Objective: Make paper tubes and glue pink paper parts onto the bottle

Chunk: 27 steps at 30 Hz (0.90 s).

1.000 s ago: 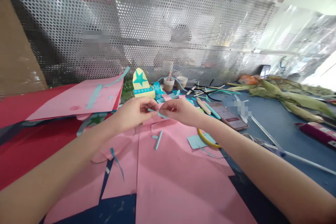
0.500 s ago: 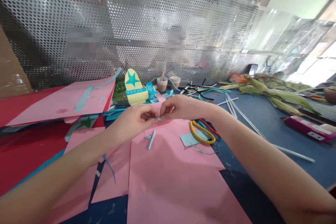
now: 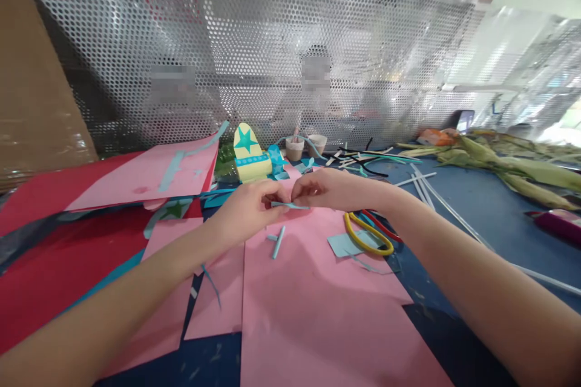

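A narrow light-blue paper strip (image 3: pixel 295 206) is pinched between my two hands above pink paper. My left hand (image 3: pixel 252 204) is closed on its left end, thumb below and fingers curled over. My right hand (image 3: pixel 322 188) grips it close by, the fingertips of both hands nearly touching. Just below them a small rolled light-blue paper tube (image 3: pixel 278 243) lies on the large pink sheet (image 3: pixel 318 314). Scissors with yellow (image 3: pixel 370 236) and red handles rest to the right, partly over a light-blue paper piece (image 3: pixel 338 246); my right forearm hides part of them.
Red and pink sheets (image 3: pixel 136 175) are stacked at the left. A yellow paper shape with a star (image 3: pixel 247 148) stands behind my hands, beside two small cups (image 3: pixel 295 148). Corn husks (image 3: pixel 508 163), white sticks (image 3: pixel 458 208) and a purple object (image 3: pixel 558 224) lie on the blue table at right.
Both hands keep pinching the light-blue strip, shifting slightly closer to the pink sheet. More of the scissors shows than a second ago. The camera view swung right, then back left.
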Motion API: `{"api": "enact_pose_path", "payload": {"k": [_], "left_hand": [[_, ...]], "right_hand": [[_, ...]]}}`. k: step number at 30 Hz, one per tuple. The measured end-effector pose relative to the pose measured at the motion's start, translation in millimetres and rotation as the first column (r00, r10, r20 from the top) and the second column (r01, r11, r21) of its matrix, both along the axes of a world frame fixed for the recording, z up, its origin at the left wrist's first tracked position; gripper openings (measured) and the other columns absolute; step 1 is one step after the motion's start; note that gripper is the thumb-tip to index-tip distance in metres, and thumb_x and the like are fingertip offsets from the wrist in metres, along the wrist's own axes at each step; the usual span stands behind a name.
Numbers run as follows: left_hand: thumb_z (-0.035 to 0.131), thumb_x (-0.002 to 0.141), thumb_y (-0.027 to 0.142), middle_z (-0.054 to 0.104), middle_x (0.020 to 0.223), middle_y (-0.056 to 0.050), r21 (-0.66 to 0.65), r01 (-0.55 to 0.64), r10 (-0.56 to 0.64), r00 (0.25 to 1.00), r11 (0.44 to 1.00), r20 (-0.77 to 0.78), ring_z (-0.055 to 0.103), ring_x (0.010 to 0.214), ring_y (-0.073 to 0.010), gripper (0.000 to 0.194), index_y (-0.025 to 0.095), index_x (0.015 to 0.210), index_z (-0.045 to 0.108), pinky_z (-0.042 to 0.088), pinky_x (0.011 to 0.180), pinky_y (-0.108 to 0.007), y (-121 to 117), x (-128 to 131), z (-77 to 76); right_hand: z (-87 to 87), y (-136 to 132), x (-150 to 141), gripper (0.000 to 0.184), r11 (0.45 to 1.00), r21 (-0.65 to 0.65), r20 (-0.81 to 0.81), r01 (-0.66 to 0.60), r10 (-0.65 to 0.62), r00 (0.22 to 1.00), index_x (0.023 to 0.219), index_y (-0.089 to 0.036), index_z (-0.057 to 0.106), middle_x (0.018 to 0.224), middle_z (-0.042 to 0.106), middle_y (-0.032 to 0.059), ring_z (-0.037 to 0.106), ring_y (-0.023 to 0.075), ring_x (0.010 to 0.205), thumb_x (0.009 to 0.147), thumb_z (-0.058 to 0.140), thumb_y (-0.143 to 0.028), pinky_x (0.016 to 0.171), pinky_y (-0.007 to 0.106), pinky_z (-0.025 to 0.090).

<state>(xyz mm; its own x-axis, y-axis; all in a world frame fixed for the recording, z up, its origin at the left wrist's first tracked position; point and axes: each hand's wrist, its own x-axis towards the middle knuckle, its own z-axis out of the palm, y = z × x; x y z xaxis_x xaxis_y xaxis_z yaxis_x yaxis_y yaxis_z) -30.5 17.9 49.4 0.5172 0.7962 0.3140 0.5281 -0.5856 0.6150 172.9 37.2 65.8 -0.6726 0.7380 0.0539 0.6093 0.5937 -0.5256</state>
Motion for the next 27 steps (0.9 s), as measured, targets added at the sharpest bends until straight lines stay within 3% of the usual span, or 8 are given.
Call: {"api": "enact_pose_path", "payload": {"k": [5,8,11,13,18,23,27], "left_hand": [[0.064,0.075,0.021,0.064,0.075,0.002,0.007,-0.004,0.004,1.0,1.0,0.007,0.061,0.072,-0.0144,0.005,0.019,0.071,0.062,0.047,0.068,-0.026,1,-2,-0.5],[0.063,0.077,0.025,0.065,0.077,0.001,-0.118,0.046,-0.045,0.999,0.992,0.013,0.062,0.073,-0.0147,0.006,0.019,0.077,0.063,0.049,0.068,-0.026,8,-8,-0.1],[0.064,0.076,0.025,0.065,0.073,0.001,-0.271,0.061,-0.097,0.988,0.96,-0.121,0.062,0.069,-0.0148,0.01,0.018,0.082,0.063,0.049,0.065,-0.026,11,-16,3.8],[0.065,0.074,0.021,0.065,0.072,0.002,-0.303,0.056,-0.14,0.954,0.951,-0.265,0.063,0.068,-0.0145,0.008,0.018,0.081,0.064,0.048,0.063,-0.024,10,-19,6.3],[0.062,0.072,0.01,0.068,0.077,0.0,-0.244,0.091,-0.21,0.828,0.965,-0.521,0.061,0.069,-0.0145,0.012,0.018,0.078,0.069,0.041,0.059,-0.021,0,-12,0.6],[0.051,0.074,0.004,0.063,0.078,-0.002,-0.182,0.093,-0.183,0.795,0.979,-0.578,0.057,0.07,-0.015,0.02,0.017,0.07,0.066,0.036,0.06,-0.024,-3,-7,-7.4],[0.048,0.078,0.007,0.059,0.075,0.0,-0.173,0.084,-0.173,0.773,0.981,-0.61,0.052,0.065,-0.0135,0.017,0.018,0.073,0.06,0.034,0.057,-0.023,-4,-11,5.0]], "right_hand": [[-3.3,0,-2,0.017,0.999,-0.035,0.012,0.021,-0.02,1.0,0.094,-0.018,0.067,0.084,0.069,0.0012,0.063,0.014,0.074,0.082,0.062,-0.03,0.065,0.024,0.046],[-2.7,-2,-2,0.017,0.999,-0.036,0.039,0.031,-0.03,0.999,0.094,-0.018,0.067,0.086,0.07,0.0023,0.064,0.0148,0.075,0.082,0.061,-0.028,0.067,0.025,0.047],[0.3,-5,-1,0.014,0.999,-0.048,0.096,0.021,-0.016,0.995,0.09,-0.017,0.068,0.087,0.071,0.0038,0.065,0.0161,0.077,0.081,0.058,-0.021,0.07,0.026,0.047],[2.3,-6,2,0.013,0.998,-0.058,0.14,0.026,-0.018,0.99,0.086,-0.017,0.07,0.084,0.072,0.0046,0.066,0.0173,0.075,0.08,0.058,-0.019,0.069,0.027,0.047],[3.2,0,12,0.012,0.995,-0.068,0.202,0.07,-0.055,0.978,0.085,-0.019,0.07,0.081,0.072,0.0042,0.065,0.0177,0.072,0.078,0.06,-0.02,0.067,0.027,0.047],[5.5,2,17,0.012,0.991,-0.099,0.196,0.089,-0.069,0.978,0.085,-0.019,0.07,0.083,0.071,0.0049,0.064,0.0195,0.074,0.077,0.062,-0.024,0.067,0.029,0.046],[10.1,1,19,0.01,0.987,-0.134,0.127,0.091,-0.074,0.989,0.081,-0.019,0.068,0.079,0.069,0.0044,0.063,0.0199,0.072,0.074,0.066,-0.025,0.067,0.03,0.045]]}}
